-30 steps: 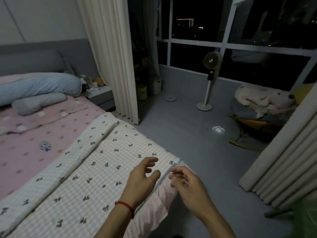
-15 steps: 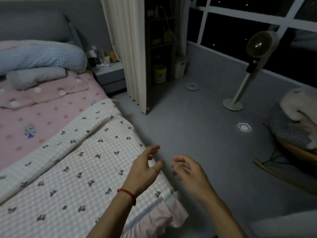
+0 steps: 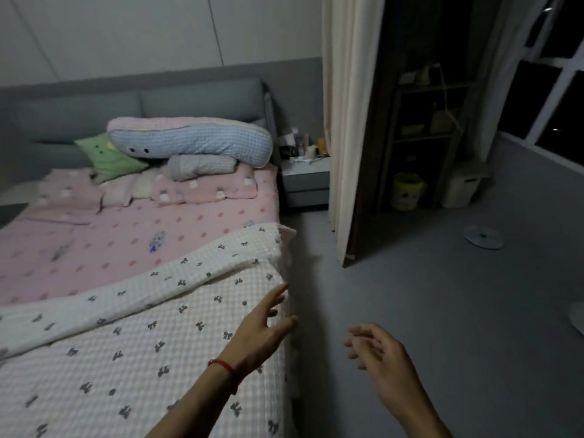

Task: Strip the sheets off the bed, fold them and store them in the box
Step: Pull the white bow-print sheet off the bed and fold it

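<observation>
Since the earlier frame your view has swung toward the headboard (image 3: 139, 102) and your hands have parted. Folded back, the bow-print blanket (image 3: 132, 336) covers the pink sheet (image 3: 132, 245); your left hand (image 3: 262, 330) hovers spread above its edge, right hand (image 3: 376, 352) loosely curled, empty.

Left hand (image 3: 257, 335) spread over white bow-print blanket (image 3: 132, 352) edge; right hand (image 3: 380, 355) loose above floor (image 3: 442, 311); pink sheet (image 3: 126, 245) beyond.

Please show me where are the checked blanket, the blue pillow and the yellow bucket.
Blanket (image 3: 132, 352), head view, flat top.
Blue pillow (image 3: 196, 143), head view, its middle.
Bucket (image 3: 407, 191), head view, front wall.
</observation>
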Demonstrator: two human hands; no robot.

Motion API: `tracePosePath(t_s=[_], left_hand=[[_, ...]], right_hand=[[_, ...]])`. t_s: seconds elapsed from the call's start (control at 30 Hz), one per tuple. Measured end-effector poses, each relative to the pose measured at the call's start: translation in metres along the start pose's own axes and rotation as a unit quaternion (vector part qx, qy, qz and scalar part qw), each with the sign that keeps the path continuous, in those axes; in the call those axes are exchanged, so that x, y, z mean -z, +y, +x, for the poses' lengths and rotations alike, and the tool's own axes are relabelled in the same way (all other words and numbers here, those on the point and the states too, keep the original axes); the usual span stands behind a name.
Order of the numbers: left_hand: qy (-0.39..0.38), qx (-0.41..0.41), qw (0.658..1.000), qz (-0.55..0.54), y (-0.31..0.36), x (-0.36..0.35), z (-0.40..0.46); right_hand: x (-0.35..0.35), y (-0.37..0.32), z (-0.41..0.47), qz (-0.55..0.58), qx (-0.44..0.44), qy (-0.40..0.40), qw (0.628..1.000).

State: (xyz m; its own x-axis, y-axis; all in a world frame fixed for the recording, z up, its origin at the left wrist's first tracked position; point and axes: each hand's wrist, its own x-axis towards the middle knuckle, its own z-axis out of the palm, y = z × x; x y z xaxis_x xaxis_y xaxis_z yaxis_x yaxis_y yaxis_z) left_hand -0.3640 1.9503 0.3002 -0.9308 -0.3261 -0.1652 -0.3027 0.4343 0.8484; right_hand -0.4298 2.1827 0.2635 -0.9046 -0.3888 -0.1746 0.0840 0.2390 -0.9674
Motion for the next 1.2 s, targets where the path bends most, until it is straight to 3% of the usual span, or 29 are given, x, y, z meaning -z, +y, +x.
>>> tracePosePath(t_s=[0.13, 0.33, 0.47, 0.67, 0.83, 0.97, 1.03, 1.2], left_hand=[[0.068, 0.032, 0.997, -0.009, -0.001, -0.005, 0.044], [0.158, 0.068, 0.981, -0.085, -0.061, 0.029, 0.133], [0.206, 0.106, 0.961, -0.15, -0.081, 0.05, 0.207], [0.232, 0.131, 0.959, -0.099, -0.087, 0.086, 0.315], [0.226, 0.178, 0.955, -0.065, -0.104, 0.12, 0.407], [0.115, 0.243, 0.961, 0.06, -0.148, 0.141, 0.488], [0.052, 0.284, 0.954, 0.074, -0.159, 0.148, 0.52], [0.067, 0.347, 0.931, 0.096, -0.175, 0.17, 0.582]], right_hand=[[-0.024, -0.003, 0.083, -0.023, -0.023, -0.085, 0.996], [-0.1, -0.008, 0.199, -0.128, -0.011, -0.22, 0.967], [-0.103, -0.017, 0.294, -0.2, -0.005, -0.208, 0.957], [-0.14, -0.027, 0.437, -0.26, -0.021, -0.228, 0.938], [-0.205, -0.024, 0.569, -0.294, -0.016, -0.303, 0.906], [-0.262, 0.013, 0.694, -0.353, -0.011, -0.383, 0.854], [-0.284, 0.031, 0.748, -0.397, -0.024, -0.408, 0.822], [-0.352, 0.069, 0.86, -0.527, 0.035, -0.453, 0.719]])
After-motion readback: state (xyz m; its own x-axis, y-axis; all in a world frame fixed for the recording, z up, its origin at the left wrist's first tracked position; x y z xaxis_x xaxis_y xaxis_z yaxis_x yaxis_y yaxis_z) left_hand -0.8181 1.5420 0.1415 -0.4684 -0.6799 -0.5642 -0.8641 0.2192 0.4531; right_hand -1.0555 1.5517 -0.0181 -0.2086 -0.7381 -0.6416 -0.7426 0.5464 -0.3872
